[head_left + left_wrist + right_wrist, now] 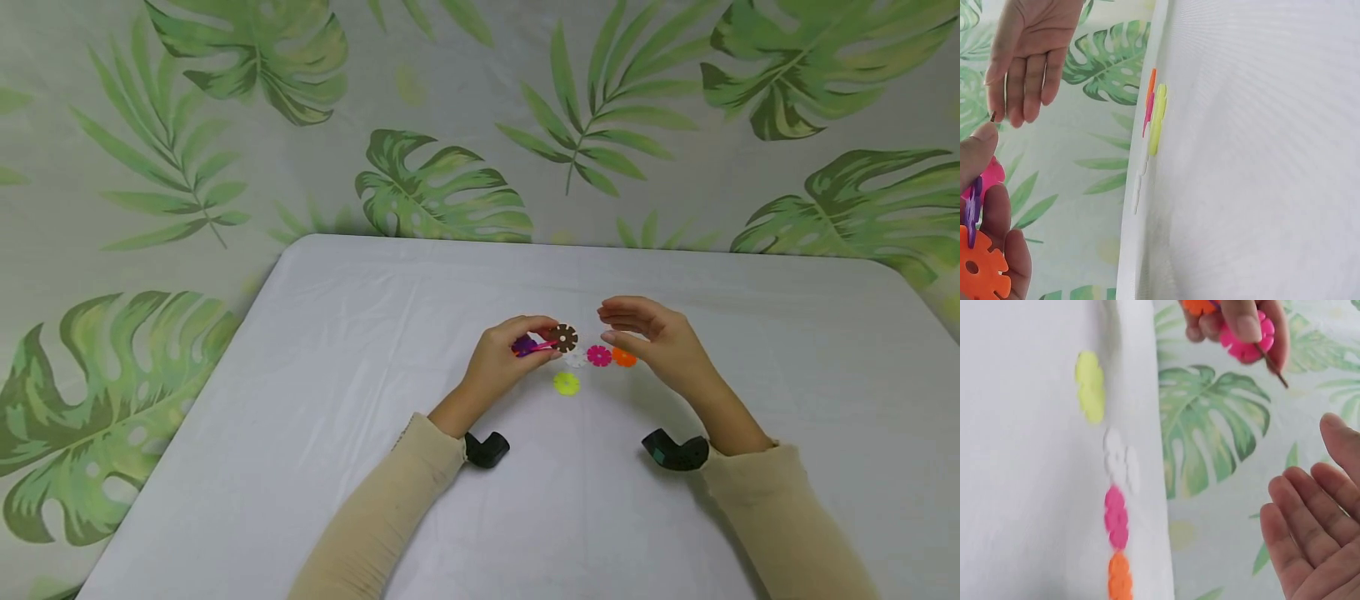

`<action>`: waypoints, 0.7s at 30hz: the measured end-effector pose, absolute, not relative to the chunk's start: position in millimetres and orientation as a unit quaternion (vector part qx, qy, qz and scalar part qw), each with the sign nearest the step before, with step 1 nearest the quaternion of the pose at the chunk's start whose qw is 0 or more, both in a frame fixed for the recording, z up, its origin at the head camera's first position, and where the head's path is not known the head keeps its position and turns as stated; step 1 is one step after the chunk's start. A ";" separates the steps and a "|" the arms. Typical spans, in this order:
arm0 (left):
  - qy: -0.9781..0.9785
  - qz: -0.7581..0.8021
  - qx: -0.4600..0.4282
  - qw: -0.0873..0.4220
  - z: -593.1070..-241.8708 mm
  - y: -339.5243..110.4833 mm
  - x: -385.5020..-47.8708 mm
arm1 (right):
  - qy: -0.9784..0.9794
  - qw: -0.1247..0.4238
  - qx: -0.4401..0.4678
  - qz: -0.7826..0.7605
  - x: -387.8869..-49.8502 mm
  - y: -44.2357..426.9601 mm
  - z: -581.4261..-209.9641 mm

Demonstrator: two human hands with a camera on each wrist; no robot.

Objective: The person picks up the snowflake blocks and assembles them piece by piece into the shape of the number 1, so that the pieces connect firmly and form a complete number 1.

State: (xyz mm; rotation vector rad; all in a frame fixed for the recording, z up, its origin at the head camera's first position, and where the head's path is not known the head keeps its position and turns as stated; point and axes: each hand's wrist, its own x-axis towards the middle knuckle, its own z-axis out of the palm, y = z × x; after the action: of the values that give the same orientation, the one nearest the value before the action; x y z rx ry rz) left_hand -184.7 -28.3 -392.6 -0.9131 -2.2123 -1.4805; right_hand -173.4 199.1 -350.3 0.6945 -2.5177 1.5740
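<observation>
My left hand point(495, 357) grips a joined group of small notched plastic discs. Thumb and fingers pinch around a brown disc point(564, 338), which is seen edge-on in both wrist views. Linked to it are a pink disc point(1266, 328), a purple disc point(971, 209) and an orange disc point(982, 269), partly covered by the fingers. To the right, my right hand point(666, 346) is held above the table, palm turned toward the left hand. Its fingers are extended and hold nothing, apart from the brown disc.
Below the hands, loose discs lie on the white-covered table point(300, 375): yellow point(567, 383), white point(576, 359), pink point(599, 356) and orange point(624, 357). Black devices point(487, 450) sit at both wrists. A leaf-patterned cloth point(450, 192) stands behind the table.
</observation>
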 end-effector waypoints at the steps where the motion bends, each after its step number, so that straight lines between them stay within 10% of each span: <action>1: -0.776 -0.519 -0.319 0.163 -392.7 -28.3 -184.8 | -0.829 0.048 0.223 0.510 -175.3 203.7 -354.1; 21: -0.779 -0.516 -0.312 0.171 -392.8 -28.7 -184.3 | -0.864 -0.011 0.176 0.471 -187.1 246.7 -399.1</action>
State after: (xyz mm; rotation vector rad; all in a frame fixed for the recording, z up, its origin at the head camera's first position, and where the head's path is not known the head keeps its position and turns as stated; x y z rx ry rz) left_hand -184.3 -28.7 -392.8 -0.8845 -2.2123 -1.4655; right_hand -187.1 246.7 -399.1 0.5552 -2.7334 1.4909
